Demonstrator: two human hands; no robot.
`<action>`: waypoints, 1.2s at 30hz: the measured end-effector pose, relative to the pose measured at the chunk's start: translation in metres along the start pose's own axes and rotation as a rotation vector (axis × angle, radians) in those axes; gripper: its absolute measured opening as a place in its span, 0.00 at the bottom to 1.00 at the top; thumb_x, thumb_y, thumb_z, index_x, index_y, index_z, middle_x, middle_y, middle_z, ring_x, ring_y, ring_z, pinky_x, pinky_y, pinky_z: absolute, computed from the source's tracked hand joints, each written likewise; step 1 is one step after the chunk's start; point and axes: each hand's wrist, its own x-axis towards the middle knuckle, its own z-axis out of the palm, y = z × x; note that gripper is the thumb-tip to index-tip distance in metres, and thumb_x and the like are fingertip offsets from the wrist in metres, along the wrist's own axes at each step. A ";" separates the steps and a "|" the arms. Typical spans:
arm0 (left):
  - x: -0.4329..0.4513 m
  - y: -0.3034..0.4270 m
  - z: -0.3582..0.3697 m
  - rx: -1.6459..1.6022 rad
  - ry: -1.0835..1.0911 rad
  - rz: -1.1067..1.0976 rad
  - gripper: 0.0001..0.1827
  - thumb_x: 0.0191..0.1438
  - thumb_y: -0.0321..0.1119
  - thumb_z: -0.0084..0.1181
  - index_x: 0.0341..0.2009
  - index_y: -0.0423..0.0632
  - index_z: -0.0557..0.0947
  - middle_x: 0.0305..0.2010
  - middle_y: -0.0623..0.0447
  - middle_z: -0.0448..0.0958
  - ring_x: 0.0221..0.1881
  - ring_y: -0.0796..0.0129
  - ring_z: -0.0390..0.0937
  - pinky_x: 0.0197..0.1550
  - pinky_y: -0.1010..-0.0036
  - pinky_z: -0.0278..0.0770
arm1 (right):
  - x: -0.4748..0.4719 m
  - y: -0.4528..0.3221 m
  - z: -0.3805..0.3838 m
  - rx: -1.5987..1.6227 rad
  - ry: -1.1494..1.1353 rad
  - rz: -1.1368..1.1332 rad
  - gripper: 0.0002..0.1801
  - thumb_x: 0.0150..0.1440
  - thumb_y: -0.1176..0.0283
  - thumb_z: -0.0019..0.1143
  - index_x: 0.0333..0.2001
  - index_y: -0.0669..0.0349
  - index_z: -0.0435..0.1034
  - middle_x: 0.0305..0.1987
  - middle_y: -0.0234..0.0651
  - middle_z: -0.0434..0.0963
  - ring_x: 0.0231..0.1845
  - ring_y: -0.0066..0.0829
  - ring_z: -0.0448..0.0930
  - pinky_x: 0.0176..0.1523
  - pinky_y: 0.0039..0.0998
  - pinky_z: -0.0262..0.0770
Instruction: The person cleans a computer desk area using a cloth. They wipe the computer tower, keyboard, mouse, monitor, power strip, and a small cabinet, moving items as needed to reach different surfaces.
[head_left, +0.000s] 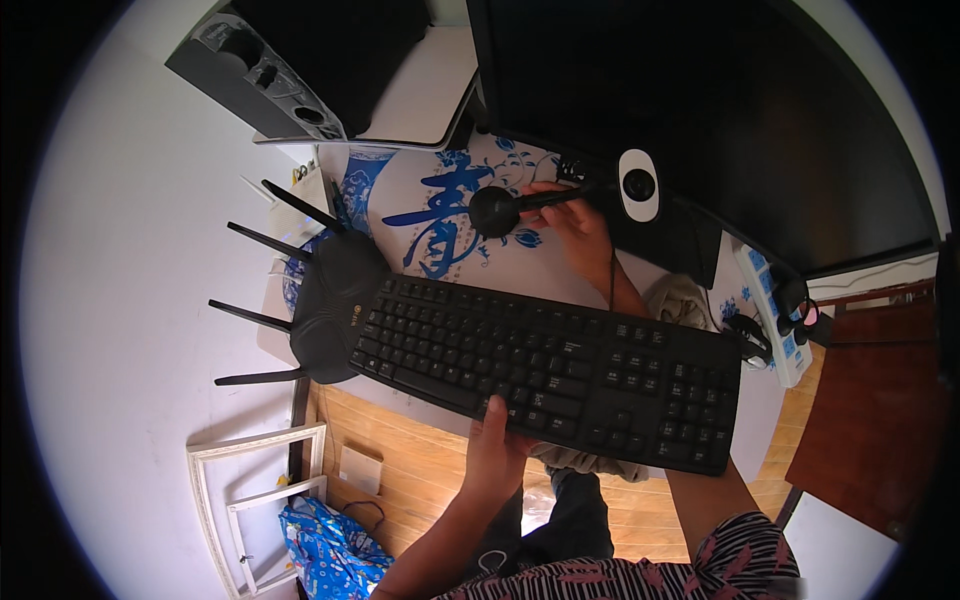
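My left hand (496, 454) grips the front edge of a black computer keyboard (525, 360), thumb on top. The keyboard is held up above the desk, and its left end overlaps a black Wi-Fi router (334, 307). My right forearm passes beneath the keyboard. Beyond it, my right hand (577, 232) has its fingers around the dark stem of a webcam (639, 185) with a white-rimmed oval head. The webcam's round black base (493, 212) points left. A crumpled grey-beige cloth (679, 300) lies by my right forearm; similar fabric shows below the keyboard's front edge.
A large black monitor (675, 90) stands at the back right, a speaker (262, 75) at the back left. To the right are a computer mouse (748, 341) and a white-and-blue power strip (776, 315). White frames (255, 495) and a blue patterned bag (330, 547) rest below left.
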 end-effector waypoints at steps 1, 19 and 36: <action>0.003 -0.002 -0.004 0.002 -0.004 -0.002 0.30 0.61 0.51 0.40 0.61 0.47 0.59 0.60 0.50 0.64 0.59 0.61 0.64 0.58 0.62 0.65 | -0.001 -0.001 -0.004 0.010 -0.044 0.014 0.17 0.61 0.75 0.40 0.55 0.65 0.62 0.55 0.41 0.69 0.49 0.28 0.75 0.50 0.27 0.72; 0.053 -0.001 -0.034 0.003 -0.075 0.087 0.29 0.60 0.48 0.45 0.60 0.46 0.61 0.58 0.51 0.66 0.58 0.63 0.66 0.59 0.65 0.64 | -0.011 -0.023 -0.039 -0.272 -0.229 0.132 0.16 0.56 0.78 0.49 0.49 0.68 0.67 0.62 0.34 0.65 0.50 0.22 0.72 0.52 0.24 0.68; 0.046 0.107 -0.012 1.449 0.289 0.298 0.15 0.52 0.42 0.57 0.30 0.41 0.77 0.22 0.51 0.75 0.19 0.68 0.73 0.23 0.75 0.69 | -0.036 -0.022 -0.041 -0.013 -0.052 0.236 0.20 0.62 0.68 0.40 0.55 0.69 0.63 0.45 0.44 0.76 0.41 0.27 0.77 0.46 0.25 0.70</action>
